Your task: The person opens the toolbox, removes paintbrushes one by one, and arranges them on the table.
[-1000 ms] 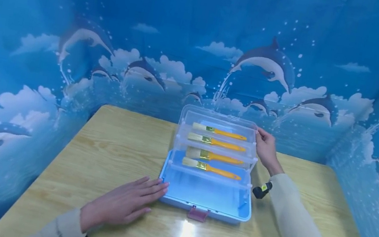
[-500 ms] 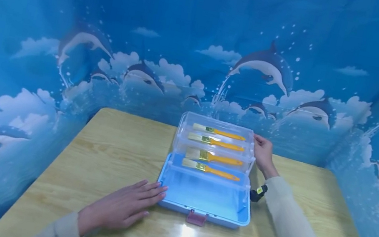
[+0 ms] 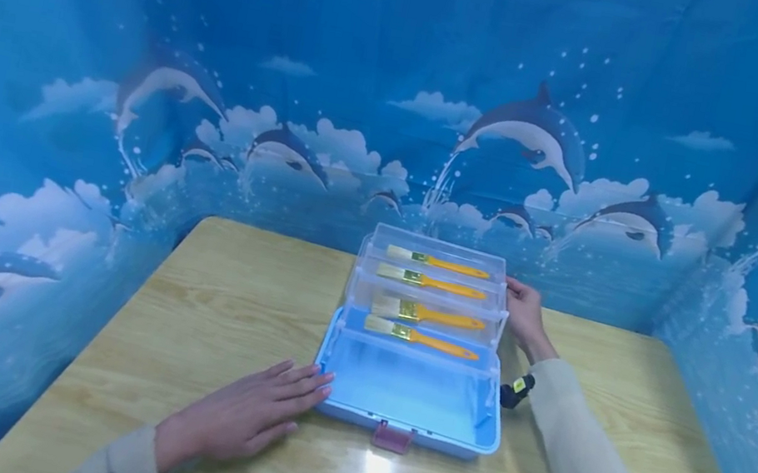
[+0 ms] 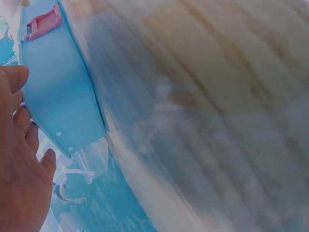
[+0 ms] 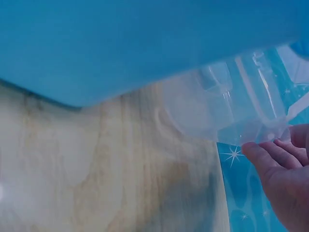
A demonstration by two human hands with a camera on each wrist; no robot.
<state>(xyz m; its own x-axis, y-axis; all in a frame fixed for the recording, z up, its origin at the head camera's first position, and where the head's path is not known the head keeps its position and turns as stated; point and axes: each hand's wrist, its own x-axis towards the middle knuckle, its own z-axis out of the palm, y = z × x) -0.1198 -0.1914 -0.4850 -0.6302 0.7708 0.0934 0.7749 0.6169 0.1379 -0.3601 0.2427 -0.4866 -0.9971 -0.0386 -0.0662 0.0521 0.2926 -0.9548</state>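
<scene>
Blue plastic box (image 3: 400,392) on the table (image 3: 239,296), opened toward the viewer. The base is a shallow rectangle with smooth walls and rounded corners; a small pink latch (image 3: 392,438) hangs at the middle of its front edge. Translucent trays (image 3: 364,289) rise in steps over the rear of the base. Four brushes (image 3: 439,344) lie crosswise, one above another, with pale bristles to the left, shiny metal ferrules and smooth orange handles to the right, each pierced near its end.

The right hand (image 3: 527,318) reaches to the far right side and grips the edge of a translucent rear part (image 5: 193,116) between thumb and fingers; whether this part is lid or tray cannot be told. The left hand (image 3: 244,413) is released, palm down, its fingers extended and fingertips at the box's left front corner, the thumb spread toward the front; how firmly it presses is unclear. The right forearm stretches far forward, the left less so. Both sleeves (image 3: 585,467) are beige cloth, and a black wrist camera (image 3: 517,389) sits below the right hand.

The table has a pale, streaked wood grain with a bright reflection in front. Behind hangs a softly creased blue backdrop (image 3: 380,59) printed with dolphins and clouds.
</scene>
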